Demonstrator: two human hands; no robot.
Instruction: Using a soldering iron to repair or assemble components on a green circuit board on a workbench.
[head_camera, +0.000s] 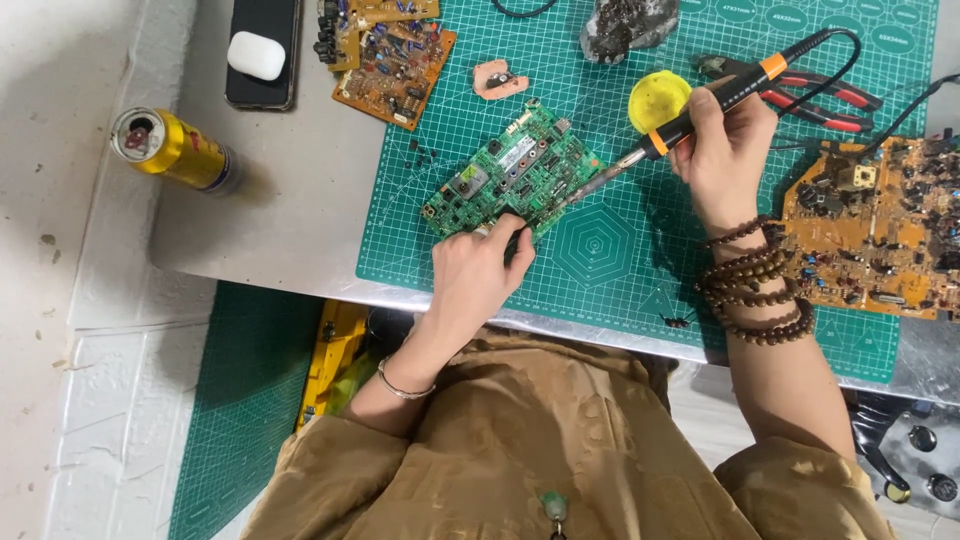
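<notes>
The left hand (478, 268) pinches the near edge of one green circuit board (515, 172), whose long axis runs diagonally away to the right. The right hand (728, 150) is closed around one soldering iron (690, 118), its tip pointing down-left onto that board. Beyond its knuckles sits one yellow round tin (658, 100), contents unclear. Two orange boards (870, 232) lie on either side.
</notes>
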